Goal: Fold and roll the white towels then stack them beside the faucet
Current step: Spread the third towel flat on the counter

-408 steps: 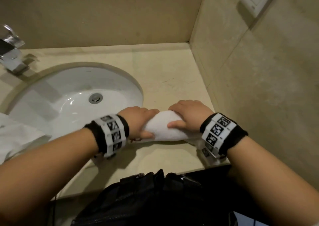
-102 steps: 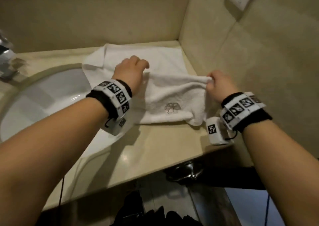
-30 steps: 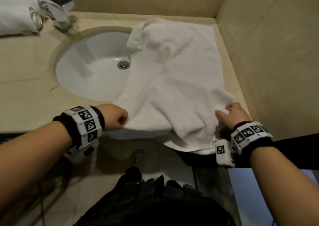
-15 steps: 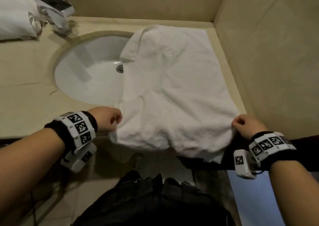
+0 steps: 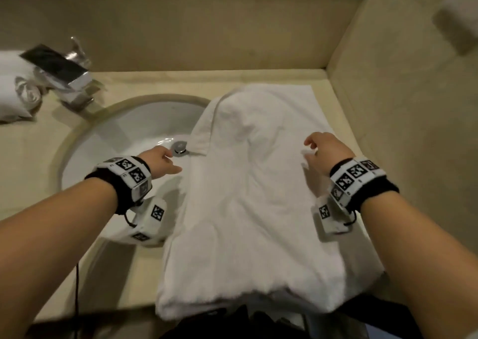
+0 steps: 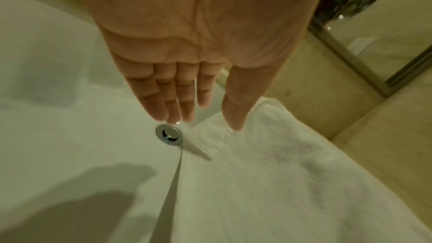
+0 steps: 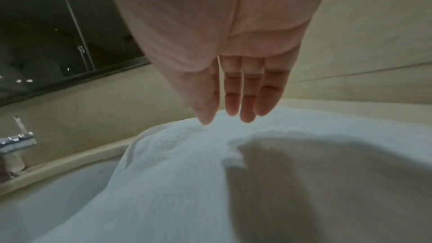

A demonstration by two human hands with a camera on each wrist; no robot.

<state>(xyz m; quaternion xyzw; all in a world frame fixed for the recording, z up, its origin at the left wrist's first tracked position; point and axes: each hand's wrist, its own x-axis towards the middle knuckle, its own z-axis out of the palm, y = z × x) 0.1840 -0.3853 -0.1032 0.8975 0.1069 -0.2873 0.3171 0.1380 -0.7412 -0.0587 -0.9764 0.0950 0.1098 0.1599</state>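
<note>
The white towel (image 5: pixel 258 204) lies spread on the tabletop (image 5: pixel 33 157), its left edge draped into the sink (image 5: pixel 116 142) by the drain (image 5: pixel 180 148), its near edge hanging over the front. Left hand (image 5: pixel 161 162) hovers over the sink, right hand (image 5: pixel 326 152) above the towel; fingers of both straight, holding nothing. Rolled towels (image 5: pixel 18 95) sit beside the faucet (image 5: pixel 64 77).

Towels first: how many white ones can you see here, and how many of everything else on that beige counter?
White towels: 2, one spread flat, one rolled beside the tap
Chrome faucet: 1
White oval sink basin: 1
Round metal drain plug: 1
Bare hands: 2, left, right
Total: 7
</note>
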